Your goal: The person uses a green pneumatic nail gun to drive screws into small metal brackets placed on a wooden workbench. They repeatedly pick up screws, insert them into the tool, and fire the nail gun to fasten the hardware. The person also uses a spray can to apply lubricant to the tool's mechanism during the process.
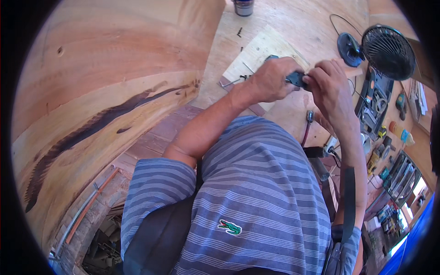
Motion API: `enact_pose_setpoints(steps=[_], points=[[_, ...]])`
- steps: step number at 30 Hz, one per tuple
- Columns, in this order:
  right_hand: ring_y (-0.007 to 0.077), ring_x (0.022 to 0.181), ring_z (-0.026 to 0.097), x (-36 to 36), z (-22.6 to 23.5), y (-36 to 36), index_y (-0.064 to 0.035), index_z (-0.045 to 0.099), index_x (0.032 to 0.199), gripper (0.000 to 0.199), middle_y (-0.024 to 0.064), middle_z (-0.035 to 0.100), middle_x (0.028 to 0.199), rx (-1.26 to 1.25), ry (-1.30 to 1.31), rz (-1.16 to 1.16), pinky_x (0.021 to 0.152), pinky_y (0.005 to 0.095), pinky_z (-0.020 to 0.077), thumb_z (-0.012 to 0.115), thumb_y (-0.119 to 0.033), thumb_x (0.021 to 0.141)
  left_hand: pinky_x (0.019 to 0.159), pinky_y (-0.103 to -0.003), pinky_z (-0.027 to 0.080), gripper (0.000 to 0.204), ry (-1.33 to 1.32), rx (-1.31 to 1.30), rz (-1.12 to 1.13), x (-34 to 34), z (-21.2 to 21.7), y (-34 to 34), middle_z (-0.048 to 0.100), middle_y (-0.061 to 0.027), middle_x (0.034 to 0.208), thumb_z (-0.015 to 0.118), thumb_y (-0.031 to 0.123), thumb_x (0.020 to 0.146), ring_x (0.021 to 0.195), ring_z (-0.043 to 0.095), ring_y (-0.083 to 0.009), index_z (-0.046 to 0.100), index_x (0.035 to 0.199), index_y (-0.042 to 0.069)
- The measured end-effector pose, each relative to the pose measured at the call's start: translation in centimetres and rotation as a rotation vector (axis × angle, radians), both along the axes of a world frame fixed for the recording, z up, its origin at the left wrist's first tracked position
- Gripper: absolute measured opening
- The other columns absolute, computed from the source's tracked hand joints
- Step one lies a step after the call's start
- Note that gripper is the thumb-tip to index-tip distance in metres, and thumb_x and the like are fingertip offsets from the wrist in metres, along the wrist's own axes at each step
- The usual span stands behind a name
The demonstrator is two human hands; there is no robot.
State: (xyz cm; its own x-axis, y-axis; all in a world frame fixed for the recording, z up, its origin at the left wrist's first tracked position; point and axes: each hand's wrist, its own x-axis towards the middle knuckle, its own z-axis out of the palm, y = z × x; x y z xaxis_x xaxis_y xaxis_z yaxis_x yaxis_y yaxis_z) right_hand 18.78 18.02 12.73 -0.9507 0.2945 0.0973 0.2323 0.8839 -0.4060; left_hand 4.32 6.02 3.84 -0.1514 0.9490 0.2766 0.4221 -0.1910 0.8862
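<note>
Left hand (275, 79) wraps a dark piece (298, 79), fist closed round it. Right hand (329, 85) has fingers bent, seemingly pinching the right end; thumb contact mostly hidden, can't tell if something small sits between the fingertips.

Risks, nearest first. Piece could twist or slip if the right fingers push hard while the left grip is off-centre; both hands look raised over the bench, so there's likely nothing under it to stop a drop. Fingertips crowd one end, so a pinch or scrape is possible if it gives suddenly. Hose fitting (310, 116) lies just below the hands, near the right forearm; a forearm swing could catch it. Black screws (245, 77) and a bent metal rod (229, 83) sit by the left wrist; a sleeve-side sweep could scatter them. Farther off, the fan (388, 50) could blow light bits about if running; can't tell.

Position: piece is between the hands, its body mostly hidden in the left palm, right end poking out to meet the right fingertips. Beyond it lies a pale board (261, 50) on the bench (288, 13), more loose screws (239, 32) past that.
</note>
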Motion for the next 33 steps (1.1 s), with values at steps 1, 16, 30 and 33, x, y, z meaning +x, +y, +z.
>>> enact_pose_setpoints(steps=[1, 16, 30, 33], points=[[0.0321, 0.084, 0.056, -0.3, 0.1, 0.4, -0.0019, 0.061, 0.079, 0.015, 0.012, 0.056, 0.084, 0.028, 0.008, 0.018, 0.078, 0.0425, 0.0437, 0.072, -0.011, 0.081, 0.076, -0.039, 0.052, 0.036, -0.004, -0.011, -0.01, -0.3, 0.2, 0.3, 0.065, -0.0144, 0.092, 0.076, 0.002, 0.069, 0.083, 0.064, -0.0338, 0.064, 0.103, 0.002], [0.0337, 0.095, 0.059, 0.1, 0.1, 0.6, 0.0001, 0.063, 0.085, 0.009, 0.0145, 0.058, 0.088, -0.11, -0.136, 0.079, 0.085, 0.0445, 0.0471, 0.062, 0.003, 0.076, 0.077, -0.037, 0.053, 0.037, -0.017, -0.031, -0.013, 0.1, 0.6, 0.1, 0.067, -0.014, 0.092, 0.078, 0.002, 0.068, 0.084, 0.066, -0.0306, 0.066, 0.103, 0.003], [0.0335, 0.086, 0.059, -0.1, 0.6, 0.3, 0.0007, 0.064, 0.084, 0.009, 0.0142, 0.058, 0.085, -0.119, -0.086, 0.039, 0.079, 0.0448, 0.0474, 0.069, -0.004, 0.079, 0.079, -0.036, 0.054, 0.037, -0.018, -0.064, 0.012, 0.0, 0.6, -0.3, 0.068, -0.0155, 0.097, 0.077, 0.003, 0.07, 0.087, 0.067, -0.0287, 0.065, 0.106, 0.0], [0.0336, 0.086, 0.058, 0.1, 0.1, 0.1, -0.0005, 0.062, 0.084, 0.01, 0.0132, 0.057, 0.086, -0.063, 0.022, 0.012, 0.079, 0.0443, 0.0466, 0.07, -0.005, 0.08, 0.075, -0.041, 0.051, 0.03, -0.062, -0.038, 0.026, 0.2, 0.8, -0.1, 0.065, -0.0161, 0.089, 0.078, 0.007, 0.072, 0.083, 0.064, -0.0357, 0.066, 0.1, 0.003]])
